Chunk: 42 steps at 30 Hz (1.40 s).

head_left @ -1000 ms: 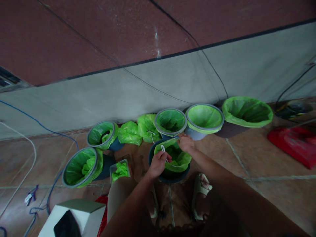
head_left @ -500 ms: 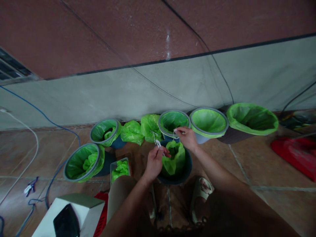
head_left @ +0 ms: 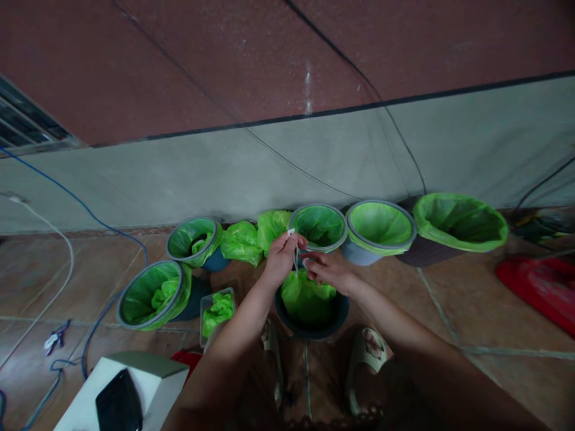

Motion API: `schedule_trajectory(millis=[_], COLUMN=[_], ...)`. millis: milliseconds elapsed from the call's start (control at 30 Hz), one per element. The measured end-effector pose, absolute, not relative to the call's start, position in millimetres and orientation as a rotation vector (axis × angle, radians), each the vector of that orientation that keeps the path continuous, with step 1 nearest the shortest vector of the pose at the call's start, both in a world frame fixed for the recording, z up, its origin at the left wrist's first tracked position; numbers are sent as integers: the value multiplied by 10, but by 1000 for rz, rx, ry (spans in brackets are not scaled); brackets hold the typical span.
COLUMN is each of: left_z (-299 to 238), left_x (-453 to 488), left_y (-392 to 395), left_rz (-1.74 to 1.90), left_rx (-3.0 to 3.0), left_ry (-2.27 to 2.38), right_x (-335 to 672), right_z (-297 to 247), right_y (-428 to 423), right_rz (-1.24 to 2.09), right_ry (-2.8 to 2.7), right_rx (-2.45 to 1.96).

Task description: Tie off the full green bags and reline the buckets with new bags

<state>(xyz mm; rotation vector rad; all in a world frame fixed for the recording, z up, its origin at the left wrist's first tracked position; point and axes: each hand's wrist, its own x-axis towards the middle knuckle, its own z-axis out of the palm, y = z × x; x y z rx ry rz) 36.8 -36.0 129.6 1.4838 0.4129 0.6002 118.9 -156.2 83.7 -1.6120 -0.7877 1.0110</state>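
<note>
A dark round bin [head_left: 281,314] stands between my feet, with a green plastic bag [head_left: 308,302] inside it. The mouth of the bag is gathered upward, just under my hands. My left hand [head_left: 282,256] pinches a thin white string [head_left: 296,263], which hangs from the fingers down to the top of the bag. Right beside it, my right hand [head_left: 331,272] has its fingers closed at the lower part of the string, over the gathered mouth. The exact grip of its fingertips is partly hidden.
Along the wall, several bins with green liners [head_left: 381,222] stand next to filled green bags [head_left: 242,241]. To the left are a clear tub of green plastic [head_left: 218,311], a white box [head_left: 112,389] with a black phone [head_left: 119,401], keys [head_left: 57,338] and a blue cable [head_left: 105,311].
My hands have come together over the bin. The left has moved up, the right down and toward the left. The bag's mouth, loosely open before, is now bunched.
</note>
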Motion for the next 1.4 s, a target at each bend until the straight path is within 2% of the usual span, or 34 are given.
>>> schedule_trajectory(millis=[100,167,367,467,600,767,900,1167,1267,1400], left_z=[1164,1037,596,408,257,210,241,452,429,367], left_x=[459,510,488,454,499,567,526,423,444,488], left_y=[-295,-281,-407,-489,-492,-456,-495,-574,-633,-602], left_rz=[559,499,125,82,112,167,72,-273,-241,-162], left_rx=[1388,1300,1227,1380,1539,1469,1562,1891,1912,1779], left_ry=[403,441,381,360,644,847,552,32,73,404], right_x=[1039,1018,1379,1526,1460,1124,1001,1299,1331,1453], right_z=[871,881,799,747,696,709,826,888,830,649], right_y=[-1541,-1518,-1533,-1557,-1544,-1489,-1467,-1474,-1466,-1528], right_rz=[1228,1247,990,950,781,617,717,824,842,783], right_ry=[-896,-914,-445,-238,-129,-215,-321,-86,-69,-261], right_rx=[-1546,-1527,-1387,-1393,-1459,-1546,-1439,-1205,-1243,-1530])
